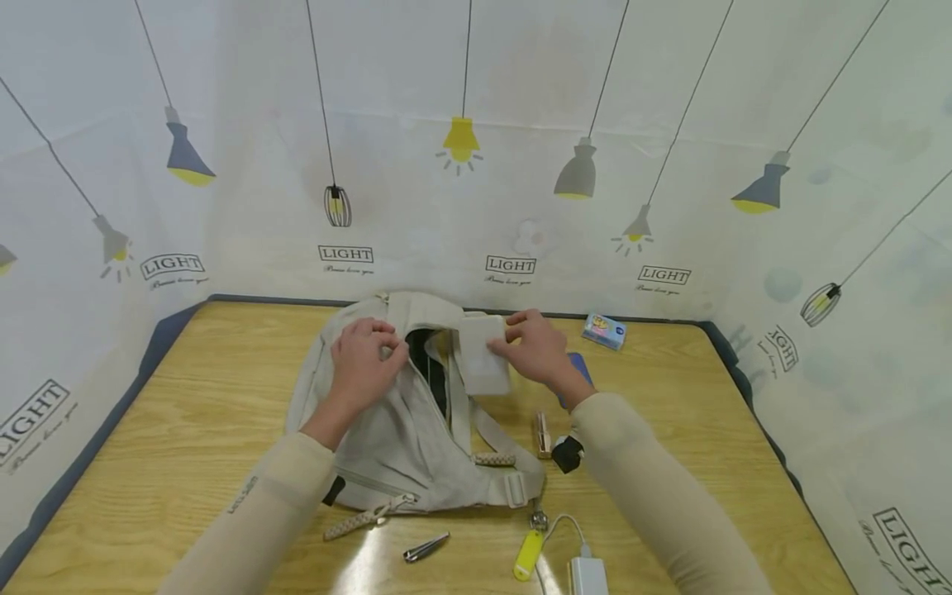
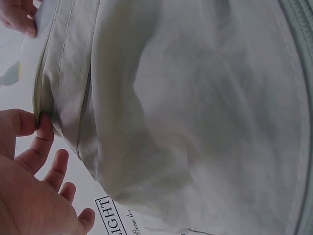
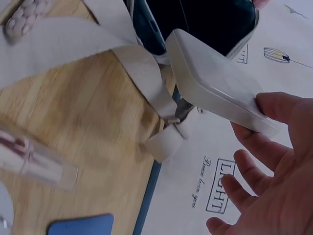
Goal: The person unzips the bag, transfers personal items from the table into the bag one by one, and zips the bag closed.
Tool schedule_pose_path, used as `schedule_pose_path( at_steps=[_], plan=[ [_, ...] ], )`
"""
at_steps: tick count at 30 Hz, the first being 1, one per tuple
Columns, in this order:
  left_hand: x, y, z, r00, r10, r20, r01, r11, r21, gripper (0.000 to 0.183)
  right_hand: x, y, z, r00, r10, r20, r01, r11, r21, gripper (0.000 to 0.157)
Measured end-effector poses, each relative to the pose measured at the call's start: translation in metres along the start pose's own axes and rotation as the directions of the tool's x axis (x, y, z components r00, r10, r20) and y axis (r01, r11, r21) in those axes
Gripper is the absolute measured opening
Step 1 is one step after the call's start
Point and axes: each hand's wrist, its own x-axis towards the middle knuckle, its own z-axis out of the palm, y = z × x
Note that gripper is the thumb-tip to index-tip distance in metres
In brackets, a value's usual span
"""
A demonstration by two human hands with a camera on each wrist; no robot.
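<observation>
A beige bag (image 1: pixel 387 463) lies on the table with its zipped pocket gaping, and a dark lining (image 3: pixel 205 19) shows inside. At the pocket's zipper edge, my left hand (image 1: pixel 364 364) pinches the fabric between thumb and forefinger (image 2: pixel 43 134), the other fingers loosely bent. My right hand (image 1: pixel 535 347) holds a flat white rectangular case (image 1: pixel 483 359) by one end, thumb on one face and fingers on the other. The case (image 3: pixel 215 81) is tilted beside the opening, its far end pointing toward the dark pocket in the right wrist view.
Right of the bag lie a lipstick-like tube (image 1: pixel 543 435), a small black item (image 1: pixel 568 454), a blue flat item (image 1: pixel 580 365) and a small blue pack (image 1: pixel 604 330). Nearer are a nail clipper (image 1: pixel 426 548), a yellow key tag (image 1: pixel 529 554) and a white block with a cable (image 1: pixel 588 576).
</observation>
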Motion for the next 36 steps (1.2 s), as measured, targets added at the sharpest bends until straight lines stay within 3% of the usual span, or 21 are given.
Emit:
schedule_pose_path(
  at_steps=[6, 12, 21, 28, 36],
  plan=[
    [0.001, 0.001, -0.002, 1.000, 0.000, -0.006, 0.000, 1.000, -0.008, 0.028, 0.009, -0.016, 0.014, 0.999, 0.036, 0.039, -0.038, 0.998, 0.051, 0.037],
    [0.000, 0.001, -0.002, 1.000, 0.000, -0.009, 0.000, 1.000, -0.021, 0.028, 0.016, -0.029, 0.035, 1.000, 0.026, 0.011, -0.027, 0.997, 0.071, 0.033],
    [0.001, 0.000, -0.003, 1.000, 0.007, -0.018, -0.007, 1.000, -0.007, 0.028, 0.018, -0.046, 0.060, 0.992, 0.126, 0.021, -0.127, 0.975, 0.182, 0.037],
    [0.001, -0.001, -0.002, 0.999, 0.009, -0.032, -0.009, 1.000, 0.006, 0.028, 0.021, -0.055, 0.076, 0.986, 0.168, 0.003, -0.167, 0.976, 0.141, 0.040],
    [0.002, -0.003, -0.002, 1.000, -0.005, -0.023, 0.005, 1.000, 0.005, 0.027, 0.023, -0.054, 0.087, 0.989, 0.143, -0.024, -0.140, 0.986, 0.096, 0.043]
  ],
)
